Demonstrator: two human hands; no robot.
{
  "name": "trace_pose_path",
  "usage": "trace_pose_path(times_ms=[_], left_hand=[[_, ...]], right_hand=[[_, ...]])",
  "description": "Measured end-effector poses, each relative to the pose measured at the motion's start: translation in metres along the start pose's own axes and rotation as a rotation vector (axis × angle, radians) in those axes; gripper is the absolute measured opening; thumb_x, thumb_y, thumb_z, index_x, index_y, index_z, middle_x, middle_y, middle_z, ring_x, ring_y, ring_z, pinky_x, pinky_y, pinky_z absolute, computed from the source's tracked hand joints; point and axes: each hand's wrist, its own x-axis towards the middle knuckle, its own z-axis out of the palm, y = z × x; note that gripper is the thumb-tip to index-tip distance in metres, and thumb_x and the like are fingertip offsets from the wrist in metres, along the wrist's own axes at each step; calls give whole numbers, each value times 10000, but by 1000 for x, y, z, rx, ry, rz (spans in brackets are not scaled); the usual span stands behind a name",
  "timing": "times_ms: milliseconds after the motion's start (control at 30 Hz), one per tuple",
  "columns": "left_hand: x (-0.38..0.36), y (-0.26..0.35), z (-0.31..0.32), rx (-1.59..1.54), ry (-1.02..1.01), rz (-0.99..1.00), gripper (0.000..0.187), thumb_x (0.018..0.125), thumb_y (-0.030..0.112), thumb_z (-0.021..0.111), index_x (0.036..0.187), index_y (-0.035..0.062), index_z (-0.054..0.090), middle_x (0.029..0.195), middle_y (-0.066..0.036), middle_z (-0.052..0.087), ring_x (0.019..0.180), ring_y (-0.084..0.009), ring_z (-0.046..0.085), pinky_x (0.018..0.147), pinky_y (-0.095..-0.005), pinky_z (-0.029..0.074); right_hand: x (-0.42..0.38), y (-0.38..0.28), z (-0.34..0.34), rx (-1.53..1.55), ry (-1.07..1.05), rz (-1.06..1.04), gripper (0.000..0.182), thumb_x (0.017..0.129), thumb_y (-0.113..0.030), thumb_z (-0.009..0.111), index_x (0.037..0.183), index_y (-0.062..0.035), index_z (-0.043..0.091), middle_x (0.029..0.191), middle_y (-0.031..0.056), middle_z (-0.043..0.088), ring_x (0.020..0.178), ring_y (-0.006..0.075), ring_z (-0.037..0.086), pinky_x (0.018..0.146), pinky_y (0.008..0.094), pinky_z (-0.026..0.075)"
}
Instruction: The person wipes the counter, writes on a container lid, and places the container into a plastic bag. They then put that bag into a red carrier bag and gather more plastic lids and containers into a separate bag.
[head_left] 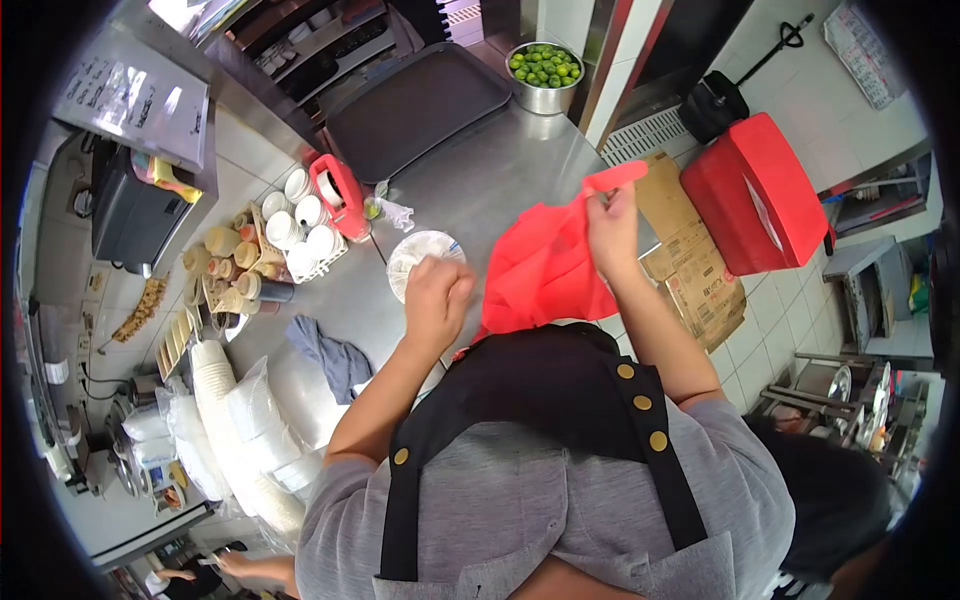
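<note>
My right hand [612, 225] is closed on the upper edge of a red bag [540, 262], which hangs loosely in front of my apron. The bag looks like thin cloth or plastic. My left hand [438, 300], fingers curled, is at the near edge of a round white container [424, 246] on the steel counter. That container seems to be covered with clear plastic. Whatever the left fingers grip, if anything, is hidden. A small crumpled clear bag [397, 215] with something green lies just beyond the container.
A dark tray [415, 112] and a metal pot of green limes [545, 80] stand at the counter's far end. To the left are white-lidded cups [285, 230], sauce bottles [235, 255], a blue-grey cloth [332, 358] and stacked containers [215, 385]. A red bin [745, 195] stands right, beside flattened cardboard [695, 285].
</note>
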Motion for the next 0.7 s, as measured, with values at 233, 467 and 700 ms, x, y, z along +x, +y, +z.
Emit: trace_pose_path(times_ms=[233,467,700], left_hand=[[58,36,28,187,150,-137,251,760,37,705,981,56,587,796,-110,578,835,-343,594,753,-396,475],[22,25,27,-907,-215,-627,219,875,-30,569,1089,16,567,1091,-50,655,1020,-129,608,869,-296,496],[-7,39,-4,-180,-531,-564,313,887,231,727,1074,-9,654,945,-92,716,855,-180,664,778,-365,514]], right_hand=[[-58,-42,37,115,-521,-438,319,877,4,673,1072,-63,430,1074,102,502,918,149,531,800,292,484],[-21,13,-33,-1124,-280,-443,491,713,-39,698,1181,-111,569,1136,119,603,945,318,649,754,408,552],[6,38,-85,212,-422,871,296,882,83,525,1162,5,581,1176,144,664,1014,230,672,903,360,551]])
